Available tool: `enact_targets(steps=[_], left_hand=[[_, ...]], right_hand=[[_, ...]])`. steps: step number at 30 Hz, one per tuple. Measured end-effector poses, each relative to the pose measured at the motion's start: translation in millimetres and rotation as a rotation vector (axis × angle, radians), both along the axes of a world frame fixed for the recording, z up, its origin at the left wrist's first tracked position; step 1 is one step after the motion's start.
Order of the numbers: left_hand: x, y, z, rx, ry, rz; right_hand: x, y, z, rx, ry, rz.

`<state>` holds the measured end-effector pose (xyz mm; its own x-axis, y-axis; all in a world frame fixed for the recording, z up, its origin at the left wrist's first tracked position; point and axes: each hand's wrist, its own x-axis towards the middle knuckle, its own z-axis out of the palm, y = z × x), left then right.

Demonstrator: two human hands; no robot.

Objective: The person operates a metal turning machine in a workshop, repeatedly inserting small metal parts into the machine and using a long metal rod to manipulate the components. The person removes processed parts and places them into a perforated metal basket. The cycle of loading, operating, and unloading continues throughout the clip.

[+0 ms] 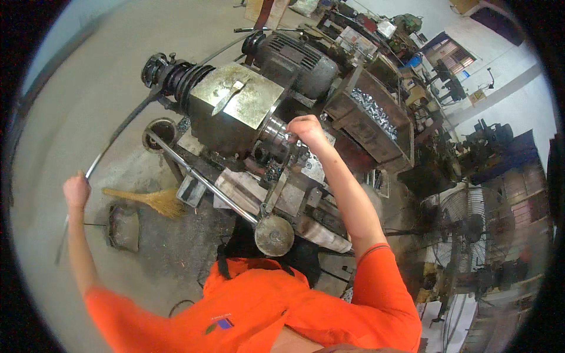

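At nine o'clock, a long metal rod [94, 162] is gripped in the closed left hand [76, 189]. Just beside it, a straw broom [160, 202] is seen. At eleven, a boxy metal machine [238, 94] is shown. Near twelve, its shiny spindle [273, 133] is met by the right hand [304, 128], fingers curled; whether anything is held cannot be told. At two, small metal parts [375, 112] are contained in a wooden crate [364, 133].

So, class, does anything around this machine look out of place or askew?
Perhaps two things: a flat tool rests loose atop the metal housing, where vibration might shift it, and the straw broom lies on the floor close by, a possible trip hazard.
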<state>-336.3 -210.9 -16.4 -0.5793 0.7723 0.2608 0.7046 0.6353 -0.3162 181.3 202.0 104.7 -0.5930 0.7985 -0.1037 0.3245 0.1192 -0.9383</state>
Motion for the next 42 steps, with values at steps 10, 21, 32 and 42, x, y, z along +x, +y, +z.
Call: enact_targets(steps=[10,21,32,42], left_hand=[[69,65,28,0.591,-0.364,-0.218],[234,167,-134,-0.392,-0.472,-0.374],[168,164,-84,-0.001,-0.955,-0.232],[223,190,-3,0.723,-1.571,0.096]], right_hand=[[103,-37,28,0.621,-0.109,-0.079],[369,-158,-31,0.100,-0.385,-0.801],[583,-249,-149,0.252,-1.448,-1.014],[466,-350,-150,0.145,-1.203,-0.982]])
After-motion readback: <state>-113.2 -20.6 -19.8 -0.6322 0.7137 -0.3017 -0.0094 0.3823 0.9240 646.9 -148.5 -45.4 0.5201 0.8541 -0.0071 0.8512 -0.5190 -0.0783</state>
